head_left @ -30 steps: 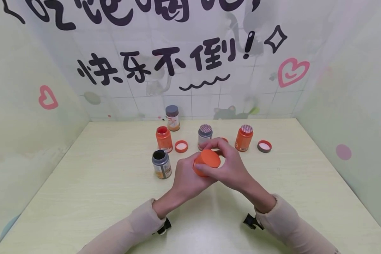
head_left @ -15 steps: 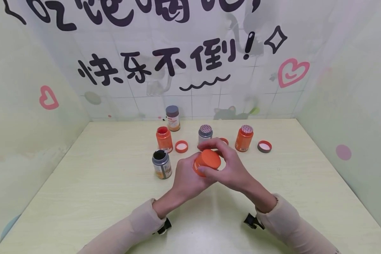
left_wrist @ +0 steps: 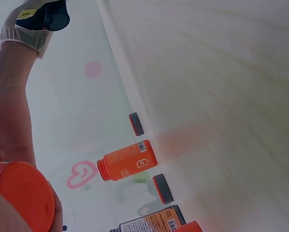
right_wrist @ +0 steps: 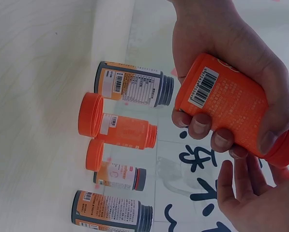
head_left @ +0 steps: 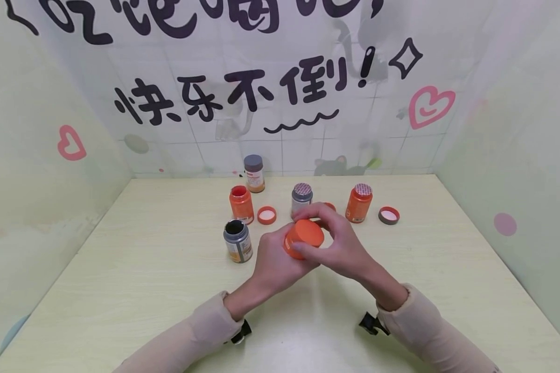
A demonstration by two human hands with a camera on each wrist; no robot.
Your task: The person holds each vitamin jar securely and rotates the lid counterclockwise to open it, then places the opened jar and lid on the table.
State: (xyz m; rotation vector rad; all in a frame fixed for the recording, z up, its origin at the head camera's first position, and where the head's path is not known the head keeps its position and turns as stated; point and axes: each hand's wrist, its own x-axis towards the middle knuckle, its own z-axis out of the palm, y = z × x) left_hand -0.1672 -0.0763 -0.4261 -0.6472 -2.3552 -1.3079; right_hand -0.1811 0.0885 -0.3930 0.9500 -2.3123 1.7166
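An orange bottle (right_wrist: 226,101) is held above the table, its orange lid (head_left: 309,233) facing up toward the head camera. My left hand (head_left: 277,259) grips the bottle's body, fingers wrapped round it in the right wrist view. Thumb and fingers of my right hand (head_left: 338,248) pinch the lid's rim from the right. Behind the hands stands a grey bottle (head_left: 302,192) with a patterned seal over its mouth, its lower part covered by the right hand. An orange lid (head_left: 329,206) on the table is partly hidden by that hand.
To the left stand an uncapped orange bottle (head_left: 241,206), an uncapped grey bottle (head_left: 238,242) and a capped grey bottle (head_left: 254,175). A sealed orange bottle (head_left: 358,203) is at the right. Upturned lids, one orange (head_left: 266,215) and one dark-sided (head_left: 389,215), lie on the table.
My right hand's fingers have shifted slightly at the lid, and the lid's tilt has altered a little. My left hand and the things on the table have stayed put.
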